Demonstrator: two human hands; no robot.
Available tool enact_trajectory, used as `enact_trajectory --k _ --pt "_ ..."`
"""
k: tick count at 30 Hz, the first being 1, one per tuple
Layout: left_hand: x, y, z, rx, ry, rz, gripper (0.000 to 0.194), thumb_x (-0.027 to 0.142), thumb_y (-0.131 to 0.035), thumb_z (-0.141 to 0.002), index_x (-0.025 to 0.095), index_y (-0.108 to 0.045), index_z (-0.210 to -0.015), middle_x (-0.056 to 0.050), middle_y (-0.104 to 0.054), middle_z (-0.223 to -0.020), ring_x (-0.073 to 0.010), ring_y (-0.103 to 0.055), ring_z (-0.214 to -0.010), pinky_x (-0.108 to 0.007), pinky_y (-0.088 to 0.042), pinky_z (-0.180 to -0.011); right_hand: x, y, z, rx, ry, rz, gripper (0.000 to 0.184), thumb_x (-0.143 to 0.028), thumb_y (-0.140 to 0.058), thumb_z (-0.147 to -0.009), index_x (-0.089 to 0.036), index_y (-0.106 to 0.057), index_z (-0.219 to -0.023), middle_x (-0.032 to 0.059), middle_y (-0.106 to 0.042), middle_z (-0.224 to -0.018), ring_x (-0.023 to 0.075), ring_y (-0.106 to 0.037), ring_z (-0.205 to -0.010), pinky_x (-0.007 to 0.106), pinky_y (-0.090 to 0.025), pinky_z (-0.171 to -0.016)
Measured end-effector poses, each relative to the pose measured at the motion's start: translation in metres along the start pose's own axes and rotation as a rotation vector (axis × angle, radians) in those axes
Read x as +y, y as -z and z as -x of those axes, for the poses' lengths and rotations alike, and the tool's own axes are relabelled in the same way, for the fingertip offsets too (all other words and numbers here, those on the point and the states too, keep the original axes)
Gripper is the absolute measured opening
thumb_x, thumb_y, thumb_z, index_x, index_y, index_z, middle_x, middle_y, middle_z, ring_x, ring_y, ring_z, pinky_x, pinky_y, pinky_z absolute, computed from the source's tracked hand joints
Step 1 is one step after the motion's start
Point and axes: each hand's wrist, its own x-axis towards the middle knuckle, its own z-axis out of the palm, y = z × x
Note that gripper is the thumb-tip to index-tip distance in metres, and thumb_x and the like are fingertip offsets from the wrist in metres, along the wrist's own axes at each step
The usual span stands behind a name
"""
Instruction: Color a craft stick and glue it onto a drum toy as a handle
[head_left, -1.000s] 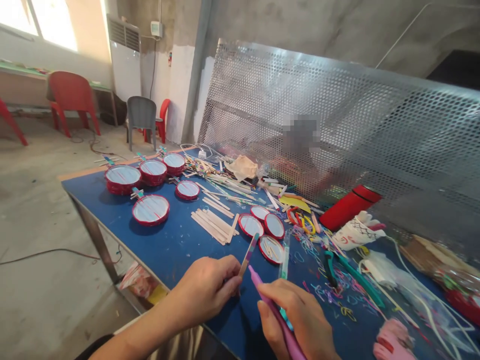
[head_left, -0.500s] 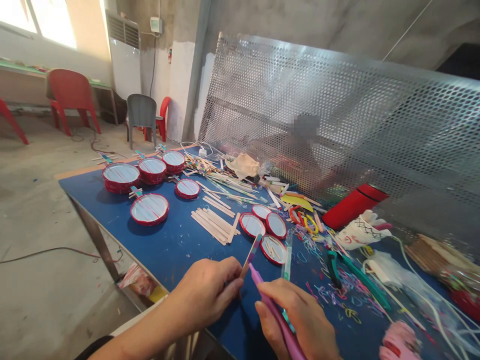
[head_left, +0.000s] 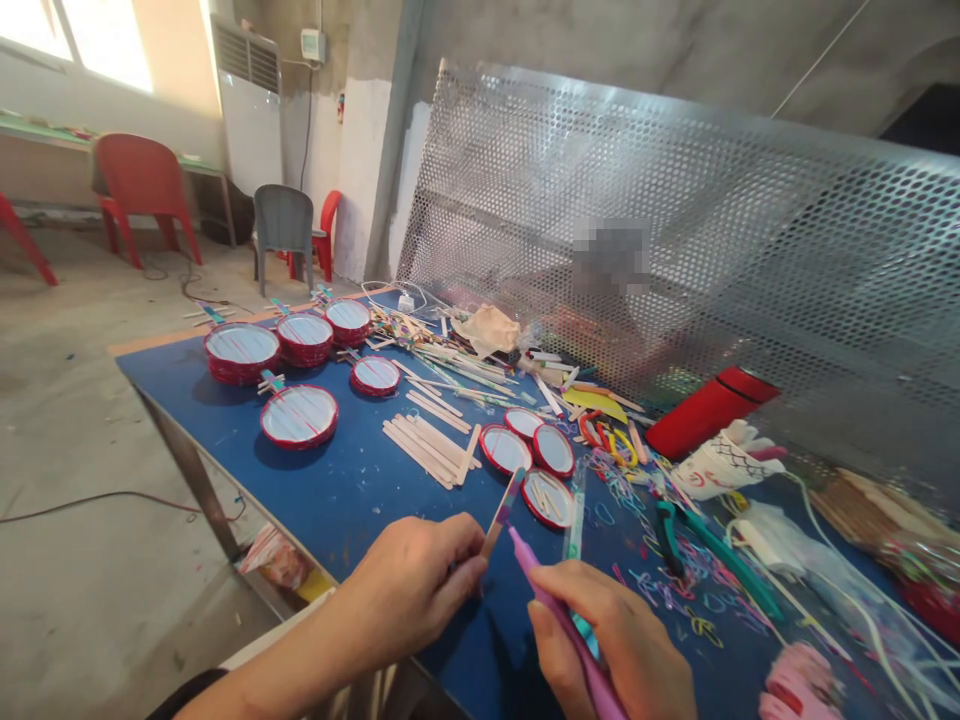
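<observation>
A wooden craft stick (head_left: 496,528) is pinched upright between the thumb and fingers of my left hand (head_left: 427,575); its upper part is coloured purple and teal. My right hand (head_left: 615,630) is closed round a purple marker pen (head_left: 555,605), whose tip points at the stick's coloured part. Whether the tip touches the wood I cannot tell. Just beyond the stick lie several small red-rimmed discs (head_left: 505,449), one with short sticks on top. A row of plain craft sticks (head_left: 426,450) lies flat on the blue table (head_left: 352,500) past my left hand.
Several larger red-rimmed discs with stick necks (head_left: 300,416) stand at the table's left. Rubber bands, teal pliers (head_left: 720,560), a red bottle (head_left: 709,412) and a tipped paper cup (head_left: 724,462) cover the right side. A perforated metal panel (head_left: 675,220) rises behind.
My right hand and the marker have shifted slightly right and down, with the tip moving a little away from the stick's middle. The left hand and stick have hardly moved.
</observation>
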Motion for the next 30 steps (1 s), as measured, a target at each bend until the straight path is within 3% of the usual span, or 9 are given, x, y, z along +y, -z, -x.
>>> enact_trajectory --k 7,20,24,30 --pt "0.0006 -0.0002 -0.0013 0.006 0.002 -0.022 0.015 0.021 -0.046 -0.094 0.019 -0.055 -0.082 0.0 -0.07 -0.073 -0.0137 -0.061 -0.06 -0.02 -0.038 -0.056 -0.0012 -0.003 -0.0033 -0.032 0.022 -0.074 0.015 -0.019 -0.053 -0.09 -0.018 -0.056 -0.105 0.003 -0.069 -0.08 0.0136 -0.068 -0.073 0.022 -0.055 -0.072" --pt "-0.0014 -0.0011 -0.0005 0.007 0.003 -0.029 0.013 0.02 -0.046 -0.093 0.02 -0.055 -0.083 0.001 -0.07 -0.073 -0.0135 -0.061 -0.061 -0.02 -0.038 -0.057 0.0026 -0.0077 -0.0069 0.069 0.113 -0.096 0.012 -0.02 -0.056 -0.089 -0.014 -0.06 -0.098 0.0012 -0.069 -0.075 0.0102 -0.067 -0.068 0.017 -0.053 -0.073" --pt "-0.0009 -0.0006 0.0001 0.001 0.001 -0.024 0.014 0.021 -0.046 -0.094 0.02 -0.056 -0.084 0.001 -0.071 -0.073 -0.0135 -0.061 -0.061 -0.02 -0.038 -0.057 -0.0008 -0.0065 -0.0045 0.028 0.037 -0.083 0.012 -0.022 -0.054 -0.091 -0.016 -0.059 -0.1 0.0009 -0.069 -0.079 0.0109 -0.067 -0.072 0.02 -0.054 -0.078" --pt "-0.0024 -0.0008 0.0003 0.014 -0.006 -0.037 0.013 0.021 -0.047 -0.093 0.02 -0.056 -0.084 0.001 -0.07 -0.072 -0.013 -0.06 -0.059 -0.02 -0.037 -0.055 -0.0005 -0.0038 -0.0028 -0.006 0.041 -0.068 0.013 -0.022 -0.054 -0.091 -0.016 -0.059 -0.101 0.0009 -0.069 -0.08 0.0106 -0.066 -0.075 0.02 -0.052 -0.081"
